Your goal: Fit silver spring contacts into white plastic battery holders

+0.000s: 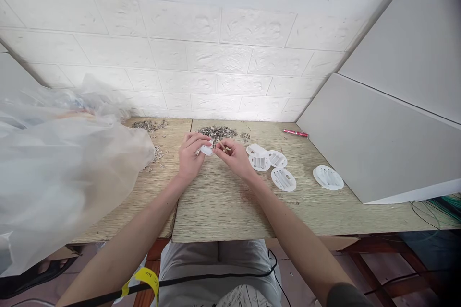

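Note:
My left hand [191,156] is closed around a white plastic piece [206,150], gripping it by its left side. My right hand [233,156] pinches a thin tan stick-like tool [224,146] close to the right edge of that piece. Just behind both hands lies a heap of small metal pieces [217,132], with a few strays to its right. Several round white plastic parts with slots lie to the right of my right hand, among them a disc [284,180] and a tilted one [257,150]. My fingers hide much of the held piece.
A large translucent plastic bag [72,163] bulges over the table's left side. More small metal pieces [147,126] lie beside it. A red pen-like object [295,133] and stacked white discs [328,177] are at the right, near a grey panel [382,144]. A black cable [216,277] crosses my lap.

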### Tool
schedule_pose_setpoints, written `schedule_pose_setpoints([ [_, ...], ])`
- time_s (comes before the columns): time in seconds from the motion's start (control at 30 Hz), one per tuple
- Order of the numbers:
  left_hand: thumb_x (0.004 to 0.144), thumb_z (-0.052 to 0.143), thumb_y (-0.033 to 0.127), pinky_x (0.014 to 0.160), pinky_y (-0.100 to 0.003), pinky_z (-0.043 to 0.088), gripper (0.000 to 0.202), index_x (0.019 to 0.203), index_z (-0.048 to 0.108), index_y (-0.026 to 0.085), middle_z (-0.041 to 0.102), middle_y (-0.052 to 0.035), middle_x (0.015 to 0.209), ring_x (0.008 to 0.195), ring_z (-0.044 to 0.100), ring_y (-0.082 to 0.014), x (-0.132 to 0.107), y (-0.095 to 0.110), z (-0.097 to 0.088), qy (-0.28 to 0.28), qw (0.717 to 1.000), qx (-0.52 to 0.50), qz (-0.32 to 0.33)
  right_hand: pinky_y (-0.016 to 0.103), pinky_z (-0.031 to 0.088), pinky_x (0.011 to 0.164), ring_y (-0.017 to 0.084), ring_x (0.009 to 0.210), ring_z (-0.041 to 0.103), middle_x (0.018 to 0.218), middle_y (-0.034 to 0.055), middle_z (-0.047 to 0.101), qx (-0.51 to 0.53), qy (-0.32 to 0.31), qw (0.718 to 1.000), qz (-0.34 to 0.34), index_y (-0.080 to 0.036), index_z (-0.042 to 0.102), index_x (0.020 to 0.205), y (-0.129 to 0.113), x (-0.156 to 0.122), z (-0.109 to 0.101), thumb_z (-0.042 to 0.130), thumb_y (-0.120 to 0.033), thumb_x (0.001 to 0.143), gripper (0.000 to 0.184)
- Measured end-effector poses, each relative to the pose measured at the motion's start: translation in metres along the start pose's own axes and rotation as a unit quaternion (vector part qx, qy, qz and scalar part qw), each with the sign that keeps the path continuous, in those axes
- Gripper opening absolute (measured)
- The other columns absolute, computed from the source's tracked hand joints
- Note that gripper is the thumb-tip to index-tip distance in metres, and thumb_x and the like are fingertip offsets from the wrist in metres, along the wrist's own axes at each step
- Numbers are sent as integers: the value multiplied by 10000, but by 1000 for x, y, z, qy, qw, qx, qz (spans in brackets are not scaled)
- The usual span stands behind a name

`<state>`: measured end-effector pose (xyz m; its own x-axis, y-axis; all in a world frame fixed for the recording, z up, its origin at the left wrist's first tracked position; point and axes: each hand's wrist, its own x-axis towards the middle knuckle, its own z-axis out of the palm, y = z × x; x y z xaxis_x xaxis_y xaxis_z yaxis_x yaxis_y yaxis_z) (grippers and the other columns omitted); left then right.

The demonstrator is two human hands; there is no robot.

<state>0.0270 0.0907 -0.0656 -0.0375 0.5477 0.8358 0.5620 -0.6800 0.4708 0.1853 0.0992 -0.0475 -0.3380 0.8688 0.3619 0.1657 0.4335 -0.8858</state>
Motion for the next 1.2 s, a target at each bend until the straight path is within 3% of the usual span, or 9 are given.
schedule_pose_setpoints([
  [0.2, 866, 597, 235, 840, -409, 492, 148, 753, 693, 233, 743, -37, 897, 911, 591, -212, -1, -1, 0, -22, 1000, -1, -6, 262, 283, 556, 110, 584, 346, 617, -29, 454, -20, -3, 1000, 1, -190, 602, 702, 1, -1, -1, 628, -397, 803, 231],
  [0.53, 868, 596, 209, 806, -384, 492, 145, 758, 688, 221, 728, -44, 883, 906, 564, -204, -5, -7, 4, -50, 998, 1, 30, 262, 245, 542, 99, 560, 326, 569, -42, 385, -72, -18, 997, 1, -190, 446, 572, 1, 0, -1, 611, -306, 763, 278],
  [0.73, 879, 581, 208, 803, -389, 490, 156, 754, 674, 216, 710, -48, 876, 910, 557, -205, -7, -7, 3, -56, 998, 11, 27, 258, 252, 534, 94, 544, 307, 551, -44, 371, -62, -22, 998, 5, -193, 418, 551, 1, -1, 0, 618, -331, 763, 322],
  [0.97, 887, 569, 225, 812, -400, 500, 170, 749, 668, 222, 713, -49, 895, 924, 578, -204, -5, -5, 2, -43, 999, 11, 22, 257, 278, 535, 100, 558, 338, 574, -37, 419, -62, -7, 998, -6, -195, 460, 589, 0, -2, 1, 621, -360, 777, 298],
  [1.2, 881, 578, 214, 819, -397, 497, 155, 748, 657, 220, 711, -52, 916, 921, 581, -197, -4, -3, 2, -19, 999, -6, 26, 257, 284, 519, 98, 541, 340, 566, -44, 399, 38, 3, 999, 29, -188, 574, 645, 0, -1, 1, 680, -404, 757, 266],
])
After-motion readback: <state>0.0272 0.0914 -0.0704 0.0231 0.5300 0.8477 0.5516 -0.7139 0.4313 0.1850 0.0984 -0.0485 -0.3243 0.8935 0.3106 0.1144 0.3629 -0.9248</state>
